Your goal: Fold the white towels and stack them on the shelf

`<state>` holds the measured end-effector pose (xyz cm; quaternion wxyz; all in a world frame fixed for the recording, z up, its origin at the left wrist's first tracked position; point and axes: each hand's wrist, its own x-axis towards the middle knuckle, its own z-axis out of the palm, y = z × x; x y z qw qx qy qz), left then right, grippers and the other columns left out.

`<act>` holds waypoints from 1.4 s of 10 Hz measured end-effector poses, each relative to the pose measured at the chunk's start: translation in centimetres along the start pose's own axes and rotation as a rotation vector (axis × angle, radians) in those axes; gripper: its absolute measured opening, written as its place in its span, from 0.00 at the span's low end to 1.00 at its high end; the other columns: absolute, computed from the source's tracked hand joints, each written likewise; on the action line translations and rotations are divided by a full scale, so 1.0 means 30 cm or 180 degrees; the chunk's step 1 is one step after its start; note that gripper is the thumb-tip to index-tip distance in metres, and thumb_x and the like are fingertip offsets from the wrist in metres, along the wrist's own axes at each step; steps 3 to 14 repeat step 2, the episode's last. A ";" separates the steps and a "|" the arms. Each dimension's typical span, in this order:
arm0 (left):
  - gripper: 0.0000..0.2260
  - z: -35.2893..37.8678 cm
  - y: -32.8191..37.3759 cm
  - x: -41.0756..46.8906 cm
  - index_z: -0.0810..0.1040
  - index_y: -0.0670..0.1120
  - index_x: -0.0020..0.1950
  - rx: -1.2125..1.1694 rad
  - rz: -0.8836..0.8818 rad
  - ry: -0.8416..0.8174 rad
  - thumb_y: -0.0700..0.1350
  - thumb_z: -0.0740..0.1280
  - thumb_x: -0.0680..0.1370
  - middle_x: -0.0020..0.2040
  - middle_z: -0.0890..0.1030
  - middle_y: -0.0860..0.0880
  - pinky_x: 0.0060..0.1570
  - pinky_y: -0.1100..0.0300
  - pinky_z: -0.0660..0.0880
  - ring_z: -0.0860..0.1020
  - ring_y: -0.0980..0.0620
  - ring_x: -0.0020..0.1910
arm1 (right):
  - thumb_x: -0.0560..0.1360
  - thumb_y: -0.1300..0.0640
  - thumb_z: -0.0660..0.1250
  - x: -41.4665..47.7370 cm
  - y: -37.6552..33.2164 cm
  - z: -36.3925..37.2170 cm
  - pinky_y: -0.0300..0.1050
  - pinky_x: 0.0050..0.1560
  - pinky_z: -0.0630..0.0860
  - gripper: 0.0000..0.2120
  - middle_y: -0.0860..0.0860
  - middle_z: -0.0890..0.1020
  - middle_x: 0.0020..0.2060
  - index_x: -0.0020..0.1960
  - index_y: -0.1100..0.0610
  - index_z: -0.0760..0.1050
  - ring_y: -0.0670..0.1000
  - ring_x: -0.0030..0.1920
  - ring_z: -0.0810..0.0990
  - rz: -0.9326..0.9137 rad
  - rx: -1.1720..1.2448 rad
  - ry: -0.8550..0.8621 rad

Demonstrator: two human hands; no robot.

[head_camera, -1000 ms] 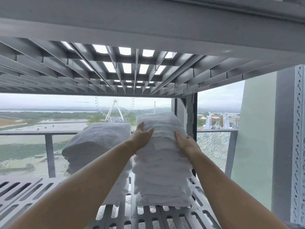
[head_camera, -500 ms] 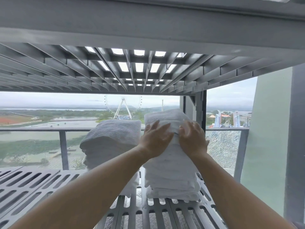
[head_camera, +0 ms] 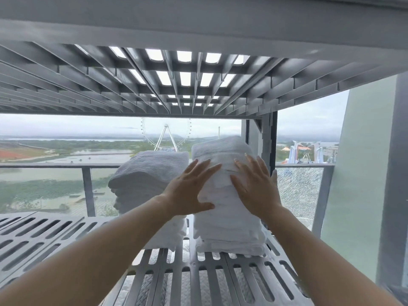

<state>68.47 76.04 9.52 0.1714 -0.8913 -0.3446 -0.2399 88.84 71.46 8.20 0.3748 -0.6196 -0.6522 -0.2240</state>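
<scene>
Right stack of folded white towels is stood on the slotted shelf, near its right end, close to the grey upright post. The stack is tall and narrow, with its top layers slightly wider than the base and its top well short of the shelf above. It is pressed flat on its front face by both hands: left hand with fingers spread, palm laid on the front left edge; right hand likewise spread on the front right. Nothing is gripped, both hands are open and only pushing or patting. A second, lower and rounder left stack of towels is set just beside it, seemingly touching near the bottom, though contact cannot be confirmed.

Step is judged as squaring up or seating the stack; stacking looks nearly done for these two piles.

Risks: the tall stack could be tipped backward if pushed too hard high up, and no back panel is seen behind it, only a window with railing, so towels could be shoved off the rear edge. Uneven pressure from one hand could skew upper layers sideways into the neighbouring pile or the post. Soft folds could be loosened by sliding palms, so layers may splay when the hands are taken away. Bottom edges could be caught in the slots
</scene>
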 end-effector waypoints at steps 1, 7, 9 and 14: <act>0.35 -0.016 0.036 -0.050 0.49 0.60 0.75 -0.0067 -0.0073 0.0515 0.65 0.62 0.72 0.77 0.52 0.53 0.72 0.43 0.58 0.48 0.46 0.76 | 0.75 0.39 0.57 -0.041 -0.043 -0.013 0.68 0.70 0.51 0.24 0.49 0.62 0.72 0.67 0.47 0.66 0.54 0.74 0.56 -0.0107 0.0027 0.0381; 0.29 -0.034 0.089 -0.087 0.54 0.58 0.74 0.0092 -0.0369 0.0922 0.62 0.57 0.75 0.77 0.55 0.52 0.71 0.40 0.58 0.50 0.45 0.76 | 0.73 0.41 0.62 -0.065 -0.091 -0.013 0.66 0.70 0.55 0.23 0.51 0.68 0.69 0.65 0.51 0.69 0.55 0.71 0.63 -0.0178 0.0143 0.0577; 0.29 -0.034 0.089 -0.087 0.54 0.58 0.74 0.0092 -0.0369 0.0922 0.62 0.57 0.75 0.77 0.55 0.52 0.71 0.40 0.58 0.50 0.45 0.76 | 0.73 0.41 0.62 -0.065 -0.091 -0.013 0.66 0.70 0.55 0.23 0.51 0.68 0.69 0.65 0.51 0.69 0.55 0.71 0.63 -0.0178 0.0143 0.0577; 0.29 -0.034 0.089 -0.087 0.54 0.58 0.74 0.0092 -0.0369 0.0922 0.62 0.57 0.75 0.77 0.55 0.52 0.71 0.40 0.58 0.50 0.45 0.76 | 0.73 0.41 0.62 -0.065 -0.091 -0.013 0.66 0.70 0.55 0.23 0.51 0.68 0.69 0.65 0.51 0.69 0.55 0.71 0.63 -0.0178 0.0143 0.0577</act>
